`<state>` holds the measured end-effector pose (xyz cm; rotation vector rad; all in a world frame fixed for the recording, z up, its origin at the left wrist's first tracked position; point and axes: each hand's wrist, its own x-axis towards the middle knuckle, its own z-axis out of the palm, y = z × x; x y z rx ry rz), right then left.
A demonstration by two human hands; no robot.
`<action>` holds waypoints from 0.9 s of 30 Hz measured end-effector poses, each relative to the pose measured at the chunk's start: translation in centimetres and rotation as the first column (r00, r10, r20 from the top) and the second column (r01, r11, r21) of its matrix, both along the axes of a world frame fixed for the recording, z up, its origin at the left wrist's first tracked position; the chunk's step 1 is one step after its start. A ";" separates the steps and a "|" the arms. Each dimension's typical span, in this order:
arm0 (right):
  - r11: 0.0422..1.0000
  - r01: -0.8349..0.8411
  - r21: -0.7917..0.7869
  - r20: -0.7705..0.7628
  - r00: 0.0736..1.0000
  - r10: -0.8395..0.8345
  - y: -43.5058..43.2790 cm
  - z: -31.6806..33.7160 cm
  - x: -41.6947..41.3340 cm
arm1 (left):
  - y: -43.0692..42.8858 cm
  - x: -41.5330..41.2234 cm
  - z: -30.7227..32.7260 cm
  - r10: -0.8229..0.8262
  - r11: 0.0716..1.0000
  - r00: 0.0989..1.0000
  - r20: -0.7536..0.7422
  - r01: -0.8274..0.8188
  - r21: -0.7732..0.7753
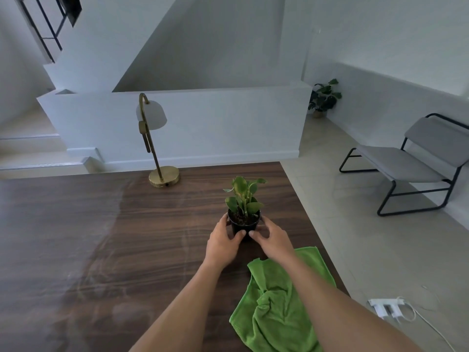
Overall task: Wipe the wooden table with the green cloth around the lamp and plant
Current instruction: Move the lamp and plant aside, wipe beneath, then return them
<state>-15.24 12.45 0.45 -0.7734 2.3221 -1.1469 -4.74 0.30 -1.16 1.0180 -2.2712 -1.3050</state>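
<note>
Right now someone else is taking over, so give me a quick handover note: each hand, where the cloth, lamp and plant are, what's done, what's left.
Left hand and right hand both grip the plant by its black pot, mid-table; lifted or resting, cannot tell.
Green cloth lies crumpled on the wooden table near its right edge, no hand on it.
Lamp stands at the far edge.
Done: faint wipe streaks show left and centre.
Left: likely set the plant down, pick up the cloth, wipe around plant and lamp.
</note>
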 end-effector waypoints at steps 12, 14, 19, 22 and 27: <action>0.999 -0.011 0.044 -0.133 0.991 0.017 1.9 0.6 5.4 | -0.2 3.3 2.4 0.081 0.992 0.987 0.135 -0.067 -0.104; 0.998 -0.051 0.042 -0.124 0.991 0.056 1.2 0.8 6.3 | -0.5 4.3 2.7 0.096 0.989 0.983 0.154 -0.076 -0.129; 0.986 -0.158 0.044 -0.177 0.970 0.164 -1.8 2.0 8.3 | -2.4 7.0 3.7 0.146 0.980 0.980 0.135 -0.125 -0.157; 0.979 -0.202 0.012 -0.202 0.959 0.200 -4.1 3.2 9.0 | -4.0 8.5 4.5 0.190 0.974 0.976 0.107 -0.174 -0.143; 0.970 -0.240 -0.038 -0.195 0.954 0.229 -8.3 4.5 9.4 | -7.1 9.3 5.0 0.257 0.956 0.963 0.085 -0.241 -0.167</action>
